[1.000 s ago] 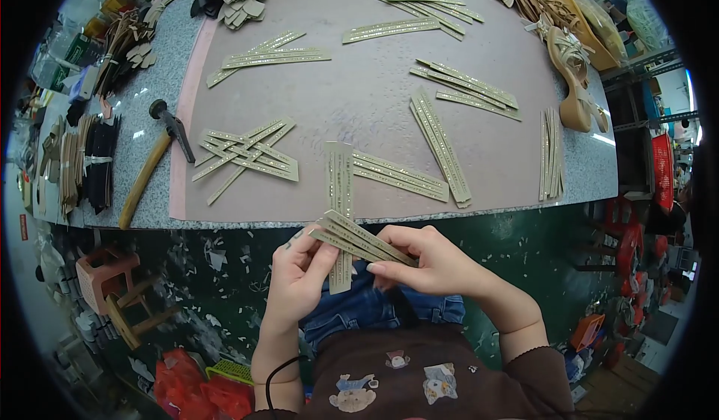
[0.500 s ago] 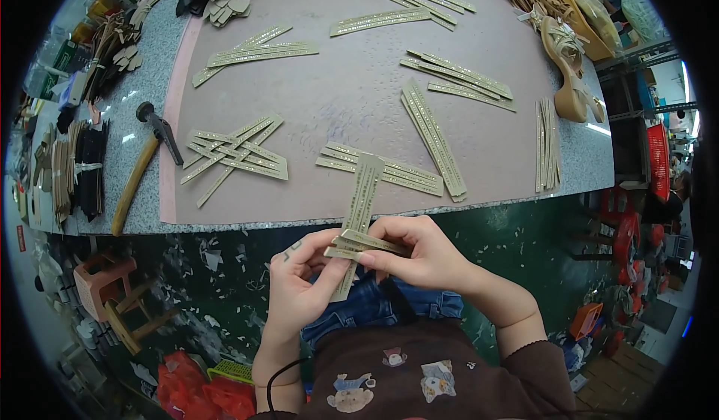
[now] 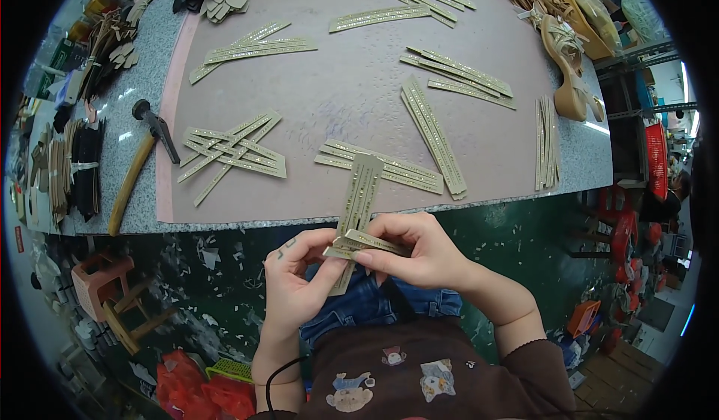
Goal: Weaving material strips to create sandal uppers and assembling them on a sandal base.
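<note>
In front of my body, at the table's near edge, both hands are closed on pale olive straps with rows of shiny studs. My left hand (image 3: 299,274) pinches a bundle of upright straps (image 3: 362,184) near its lower part. My right hand (image 3: 419,251) grips shorter-looking crosswise straps (image 3: 376,242), its thumb pressed on top where they cross the upright ones. Fingers hide part of the crossing. Just beyond my hands lies a group of similar straps (image 3: 408,174), partly covered by the held bundle; a slanted pile (image 3: 434,139) is to its right.
More strap piles lie on the mauve table mat (image 3: 322,98), with a crossed pile (image 3: 234,149) at left. A hammer (image 3: 136,173) rests on the left edge. Wedge sandals (image 3: 565,68) stand at right beside a strap stack (image 3: 546,146). A pink stool (image 3: 101,281) is below left.
Both hands have shifted very slightly left and up with the straps. Their grip looks the same. The piles on the table stay as they were.
</note>
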A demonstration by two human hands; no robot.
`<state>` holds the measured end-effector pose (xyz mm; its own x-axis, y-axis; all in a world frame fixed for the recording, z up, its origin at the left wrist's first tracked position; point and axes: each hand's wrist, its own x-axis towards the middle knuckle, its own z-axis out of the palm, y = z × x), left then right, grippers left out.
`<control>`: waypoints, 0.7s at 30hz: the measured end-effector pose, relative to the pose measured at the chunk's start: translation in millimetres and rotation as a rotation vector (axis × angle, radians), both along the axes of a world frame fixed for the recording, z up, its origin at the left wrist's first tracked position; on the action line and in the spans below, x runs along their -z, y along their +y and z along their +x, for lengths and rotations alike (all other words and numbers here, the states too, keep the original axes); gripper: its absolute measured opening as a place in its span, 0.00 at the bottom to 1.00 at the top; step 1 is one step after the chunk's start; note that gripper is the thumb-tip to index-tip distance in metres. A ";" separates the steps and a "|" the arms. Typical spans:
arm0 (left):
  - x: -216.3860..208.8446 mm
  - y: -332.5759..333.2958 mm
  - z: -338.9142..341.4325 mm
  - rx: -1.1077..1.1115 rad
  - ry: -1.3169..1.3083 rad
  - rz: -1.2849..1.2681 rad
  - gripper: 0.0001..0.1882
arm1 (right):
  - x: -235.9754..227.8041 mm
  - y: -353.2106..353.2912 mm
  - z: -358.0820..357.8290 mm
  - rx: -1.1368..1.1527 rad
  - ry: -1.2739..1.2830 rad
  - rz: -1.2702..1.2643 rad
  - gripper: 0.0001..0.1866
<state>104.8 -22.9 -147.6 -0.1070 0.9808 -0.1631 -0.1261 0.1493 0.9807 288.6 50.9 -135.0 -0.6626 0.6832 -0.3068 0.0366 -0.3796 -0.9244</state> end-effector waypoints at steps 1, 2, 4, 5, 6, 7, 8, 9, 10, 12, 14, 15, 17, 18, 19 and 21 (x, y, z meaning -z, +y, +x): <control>0.1 -0.1 0.1 -0.001 0.000 0.000 0.12 | 0.2 -0.2 -0.6 -0.001 0.000 0.000 0.03; -0.2 -0.2 0.8 -0.015 -0.024 -0.014 0.12 | 0.3 -0.7 -1.5 0.013 0.012 0.002 0.03; -1.2 -0.7 2.4 -0.045 -0.070 -0.042 0.11 | 0.4 -1.9 -3.5 0.041 0.037 0.005 0.03; -1.3 -1.1 2.6 -0.060 -0.094 -0.056 0.11 | 0.5 -2.1 -4.0 0.055 0.050 0.007 0.04; -1.5 -1.9 2.6 -0.060 -0.094 -0.055 0.11 | 0.8 -1.9 -3.4 0.056 0.050 0.008 0.04; -1.7 -3.7 2.7 -0.079 -0.124 -0.022 0.11 | 1.7 -1.4 -1.8 0.062 0.032 0.001 0.03; -1.9 -5.7 2.8 -0.097 -0.155 0.012 0.11 | 2.8 -0.9 0.1 0.067 0.014 -0.006 0.04; -2.1 -7.3 3.0 -0.116 -0.185 0.046 0.11 | 3.6 -0.4 1.7 0.073 -0.003 -0.013 0.04; -2.4 -7.8 3.2 -0.135 -0.216 0.080 0.11 | 3.9 0.0 2.5 0.079 -0.021 -0.019 0.04; -6.5 -5.1 5.1 -0.135 -0.150 0.059 0.11 | 3.4 0.4 2.1 0.066 -0.015 0.004 0.05; -12.9 -0.8 8.4 -0.134 -0.018 0.017 0.12 | 2.4 0.8 1.3 0.043 -0.003 0.049 0.06; -14.2 0.0 9.2 -0.133 0.048 -0.004 0.12 | 2.0 0.9 0.8 0.031 0.003 0.072 0.06; -14.7 -0.2 10.4 -0.134 0.091 0.009 0.12 | 0.7 1.0 -1.6 0.045 0.015 0.073 0.06; -14.9 -0.6 11.0 -0.135 0.134 0.023 0.12 | 0.2 0.9 -3.4 0.057 0.028 0.075 0.06; -15.1 -0.9 11.4 -0.137 0.178 0.036 0.12 | -0.3 0.9 -4.9 0.069 0.041 0.076 0.06; -14.4 -0.5 11.6 -0.138 0.221 0.050 0.13 | 0.0 0.7 -4.9 0.082 0.054 0.077 0.06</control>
<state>116.4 -23.4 -133.2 -0.2684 0.9606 -0.0726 0.0762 0.0963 0.9924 283.6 51.6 -135.0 -0.6180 0.7557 -0.2168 -0.0419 -0.3070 -0.9508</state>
